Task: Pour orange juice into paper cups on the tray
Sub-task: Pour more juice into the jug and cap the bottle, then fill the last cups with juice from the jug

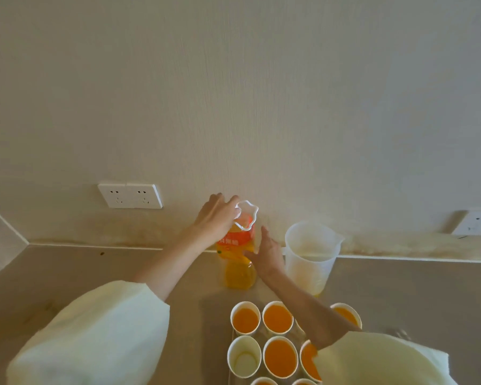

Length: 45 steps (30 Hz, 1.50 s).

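Orange juice bottle (238, 254) stands upright on the surface (122, 273) near the wall, just behind the tray (262, 338) of paper cups (245, 319). The left hand (215, 215) has its grip closed on the white handle (247, 215) at the bottle's top, while the right hand (267, 254) is open, straight fingers against the bottle's right side. Most cups in view hold juice and one empty cup (244, 359) sits at the tray's left; a clear plastic jug (311, 254) stands just right of the bottle, and a double socket (130, 195) is on the wall to the left.

Juice bottle (240, 273) — left hand (215, 218) atop
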{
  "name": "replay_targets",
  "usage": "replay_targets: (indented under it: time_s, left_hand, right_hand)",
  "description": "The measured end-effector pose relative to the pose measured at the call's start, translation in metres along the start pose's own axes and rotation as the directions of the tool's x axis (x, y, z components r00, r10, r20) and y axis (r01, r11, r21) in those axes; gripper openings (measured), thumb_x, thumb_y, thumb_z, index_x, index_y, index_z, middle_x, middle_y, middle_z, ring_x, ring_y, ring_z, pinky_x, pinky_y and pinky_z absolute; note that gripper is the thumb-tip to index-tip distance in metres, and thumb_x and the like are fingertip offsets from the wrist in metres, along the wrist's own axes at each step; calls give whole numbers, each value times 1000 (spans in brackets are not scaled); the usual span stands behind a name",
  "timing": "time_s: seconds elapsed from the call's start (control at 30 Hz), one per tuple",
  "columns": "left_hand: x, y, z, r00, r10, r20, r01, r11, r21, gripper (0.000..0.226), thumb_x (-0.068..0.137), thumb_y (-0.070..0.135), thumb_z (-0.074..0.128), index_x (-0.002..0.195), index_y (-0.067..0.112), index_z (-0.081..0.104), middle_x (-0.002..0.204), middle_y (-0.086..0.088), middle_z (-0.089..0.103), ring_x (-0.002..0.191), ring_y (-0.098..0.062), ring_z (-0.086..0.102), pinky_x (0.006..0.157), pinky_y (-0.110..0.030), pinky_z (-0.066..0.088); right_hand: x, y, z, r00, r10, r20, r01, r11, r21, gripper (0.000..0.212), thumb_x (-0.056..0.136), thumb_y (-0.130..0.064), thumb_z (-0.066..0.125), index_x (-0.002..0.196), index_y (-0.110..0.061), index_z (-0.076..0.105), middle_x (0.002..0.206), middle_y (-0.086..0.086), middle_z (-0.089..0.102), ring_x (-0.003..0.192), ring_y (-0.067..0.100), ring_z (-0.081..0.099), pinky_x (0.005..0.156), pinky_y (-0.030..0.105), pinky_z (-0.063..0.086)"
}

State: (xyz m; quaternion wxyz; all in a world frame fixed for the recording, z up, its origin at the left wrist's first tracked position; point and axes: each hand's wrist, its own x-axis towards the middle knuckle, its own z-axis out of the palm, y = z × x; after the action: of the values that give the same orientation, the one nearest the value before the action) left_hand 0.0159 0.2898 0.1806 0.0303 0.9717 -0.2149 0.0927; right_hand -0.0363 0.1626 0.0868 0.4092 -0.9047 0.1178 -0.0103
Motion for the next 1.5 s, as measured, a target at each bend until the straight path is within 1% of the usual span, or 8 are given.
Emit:
replay_targets:
  time_s: [0.17,0.23,0.37,0.67,0.83,0.97,1.33,1.5]
  left_hand:
    - [-29,43,32,887,212,-409,-270,959,-88,20,97,23,47,111,11,55,97,-10,59,84,-26,58,60,-31,49]
    - [-39,60,54,901,341,-268,-387,911,-143,21,98,25,44,110,11,54,97,-9,60,82,-27,61,59,-38,52]
    - [-39,78,100,987,102,127,-50,932,-359,33,98,24,46,129,15,46,123,-8,58,105,-26,59,81,-41,50]
    - [-6,96,150,860,-144,490,439,699,-564,39,93,9,51,131,12,42,115,-5,52,110,-25,51,84,-26,37]
    - [6,101,183,848,-173,501,486,631,-605,29,99,30,44,114,9,56,103,-9,64,97,-26,60,88,-39,48]
    - [10,112,183,862,-247,443,496,591,-636,26,101,22,42,112,7,59,106,-10,65,99,-25,60,86,-34,45]
    - [-4,129,88,963,-149,223,264,675,-689,27,92,30,49,83,6,60,80,-14,65,78,-27,60,76,-42,47]
    - [-26,135,27,969,-94,228,246,363,-899,23,95,5,44,75,10,53,64,-4,57,64,-10,54,67,-18,42]
  right_hand:
    - [-24,38,-42,940,-138,-311,138,990,-22,27,97,-35,55,108,-12,66,87,6,74,73,22,68,63,31,53]
    - [-29,55,-62,873,-135,-470,119,991,-63,22,97,-31,56,98,-10,63,81,7,72,67,25,65,56,29,44]
    - [-30,92,-88,776,76,-626,-49,997,60,21,97,-19,52,116,-10,53,103,11,65,84,31,62,64,32,40]
    - [-11,169,-87,952,305,31,-303,918,255,112,74,-13,83,155,-12,6,157,13,24,143,29,30,115,43,31]
    - [0,174,-72,986,157,54,-166,898,408,117,53,-14,95,145,-14,23,126,-5,40,122,16,44,85,14,45]
    - [9,170,-66,988,157,1,-139,875,463,121,45,-21,96,143,-16,27,131,-1,42,123,18,46,100,36,48]
    - [6,150,-135,994,67,91,-105,839,534,113,46,-38,95,140,-29,32,131,-1,56,119,21,57,99,44,51]
    - [-17,116,-165,993,-37,112,-34,817,576,88,63,-19,91,137,-20,44,120,-1,62,105,8,60,82,26,55]
